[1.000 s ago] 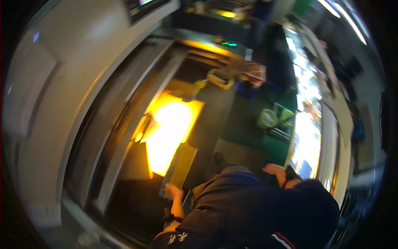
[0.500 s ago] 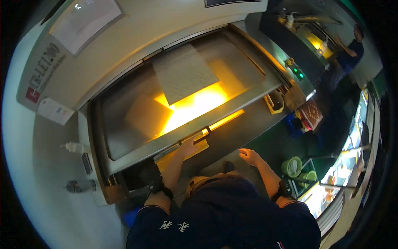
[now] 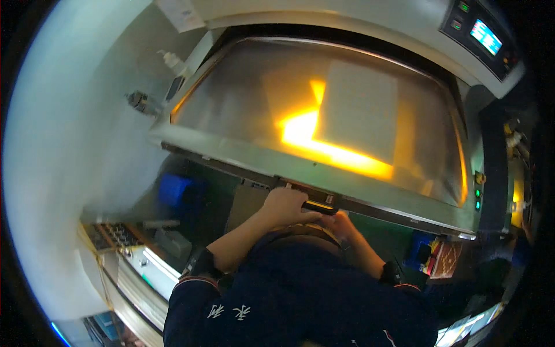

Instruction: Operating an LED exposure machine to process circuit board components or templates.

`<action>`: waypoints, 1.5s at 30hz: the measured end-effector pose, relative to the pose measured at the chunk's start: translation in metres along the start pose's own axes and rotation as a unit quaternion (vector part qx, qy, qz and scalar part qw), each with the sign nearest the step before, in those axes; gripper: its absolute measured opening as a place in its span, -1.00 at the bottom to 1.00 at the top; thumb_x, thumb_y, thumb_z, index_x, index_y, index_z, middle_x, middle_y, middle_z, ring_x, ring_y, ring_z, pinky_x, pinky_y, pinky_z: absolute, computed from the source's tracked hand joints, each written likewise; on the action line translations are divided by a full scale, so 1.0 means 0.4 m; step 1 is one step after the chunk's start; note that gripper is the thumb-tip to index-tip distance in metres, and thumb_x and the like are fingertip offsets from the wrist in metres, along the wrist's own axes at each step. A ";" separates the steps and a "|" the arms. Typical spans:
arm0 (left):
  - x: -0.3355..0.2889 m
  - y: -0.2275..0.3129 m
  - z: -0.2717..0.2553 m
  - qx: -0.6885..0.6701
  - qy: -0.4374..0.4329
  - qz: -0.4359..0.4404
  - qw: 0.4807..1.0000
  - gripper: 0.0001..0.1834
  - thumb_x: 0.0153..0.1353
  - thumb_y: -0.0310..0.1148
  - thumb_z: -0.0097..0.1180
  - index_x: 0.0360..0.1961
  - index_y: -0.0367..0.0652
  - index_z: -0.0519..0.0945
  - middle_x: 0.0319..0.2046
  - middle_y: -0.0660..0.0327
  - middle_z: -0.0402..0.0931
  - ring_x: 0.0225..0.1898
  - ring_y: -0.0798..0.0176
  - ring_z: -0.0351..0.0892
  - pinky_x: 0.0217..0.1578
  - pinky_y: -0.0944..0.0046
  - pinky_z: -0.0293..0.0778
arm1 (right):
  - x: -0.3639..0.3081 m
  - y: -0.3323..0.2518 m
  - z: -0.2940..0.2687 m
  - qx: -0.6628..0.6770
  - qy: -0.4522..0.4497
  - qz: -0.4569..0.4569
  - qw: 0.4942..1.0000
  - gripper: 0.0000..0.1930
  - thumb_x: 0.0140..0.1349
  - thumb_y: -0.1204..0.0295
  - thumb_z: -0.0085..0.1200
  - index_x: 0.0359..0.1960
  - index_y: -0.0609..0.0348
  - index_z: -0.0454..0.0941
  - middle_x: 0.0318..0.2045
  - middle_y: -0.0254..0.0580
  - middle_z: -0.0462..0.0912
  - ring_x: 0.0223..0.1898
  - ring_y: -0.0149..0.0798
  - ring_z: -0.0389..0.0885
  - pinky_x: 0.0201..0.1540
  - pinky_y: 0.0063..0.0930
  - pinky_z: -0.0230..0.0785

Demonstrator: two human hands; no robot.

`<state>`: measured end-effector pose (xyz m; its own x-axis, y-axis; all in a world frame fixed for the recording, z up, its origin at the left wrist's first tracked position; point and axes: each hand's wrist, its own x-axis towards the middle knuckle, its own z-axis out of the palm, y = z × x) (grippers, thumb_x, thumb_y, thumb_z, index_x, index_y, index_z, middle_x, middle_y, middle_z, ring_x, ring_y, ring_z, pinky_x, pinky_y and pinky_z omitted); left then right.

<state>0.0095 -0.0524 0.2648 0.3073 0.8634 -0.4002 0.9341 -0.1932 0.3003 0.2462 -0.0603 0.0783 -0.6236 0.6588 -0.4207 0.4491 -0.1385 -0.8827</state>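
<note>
My left hand (image 3: 287, 203) is closed on a black handle (image 3: 321, 206) at the middle of the machine's front rail, close to my waist. Just right of it and slightly lower, my right hand (image 3: 340, 224) is near the handle's underside. Its fingers are partly hidden and smeared, so their grip is unclear. Beyond the rail lies a wide framed bed (image 3: 231, 95) under a shiny, see-through sheet. A pale rectangular panel (image 3: 361, 110) rests in this bed, right of its middle, with bright yellow light along its left and near edges.
A control panel with a lit screen (image 3: 485, 37) is at the upper right. Green-lit buttons (image 3: 478, 199) sit at the bed's right corner. A white pump bottle (image 3: 172, 62) and a clear bottle (image 3: 142, 103) stand at the left. Below are blue bins (image 3: 175, 189).
My view has turned rightward along the machine. My right hand has come in from the right beside my left, which is now on the handle close to my body.
</note>
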 end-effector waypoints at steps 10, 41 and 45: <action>-0.006 0.040 -0.250 0.103 0.462 0.159 0.866 -0.52 0.11 0.14 0.17 -0.67 0.00 0.50 -0.67 0.32 0.46 -0.58 0.19 0.49 -0.43 0.18 0.34 | 0.204 0.182 -0.531 -0.282 0.418 0.223 0.834 -0.64 0.17 0.20 0.29 -0.08 0.14 0.63 -0.25 -0.18 0.68 -0.24 -0.23 0.64 -0.20 -0.24 0.51; 0.186 -0.134 -0.737 0.035 0.665 0.697 0.264 -0.55 0.40 -0.23 -0.22 -0.39 -0.42 0.55 -0.43 -0.14 0.61 -0.39 -0.22 0.67 -0.38 -0.18 0.65 | -0.190 0.022 0.576 0.469 0.692 0.179 0.519 -0.63 0.15 0.33 0.32 -0.06 0.28 0.63 -0.18 -0.26 0.69 -0.22 -0.35 0.64 -0.20 -0.43 0.47; 0.226 -0.074 -0.719 -0.090 0.619 0.741 0.244 -0.62 0.34 -0.35 -0.19 -0.35 -0.51 0.55 -0.40 -0.20 0.62 -0.30 -0.25 0.68 -0.29 -0.16 0.66 | -0.330 -0.137 0.825 0.456 0.814 0.034 0.357 -0.66 0.27 0.30 0.19 -0.07 0.34 0.61 -0.21 -0.20 0.69 -0.20 -0.36 0.63 -0.11 -0.44 0.45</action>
<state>-0.0428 0.1655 0.4685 -0.1101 -0.5922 0.7982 -0.0934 -0.7934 -0.6015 0.0928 -0.3837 0.1129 0.9019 0.0842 -0.4236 -0.4310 0.1102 -0.8956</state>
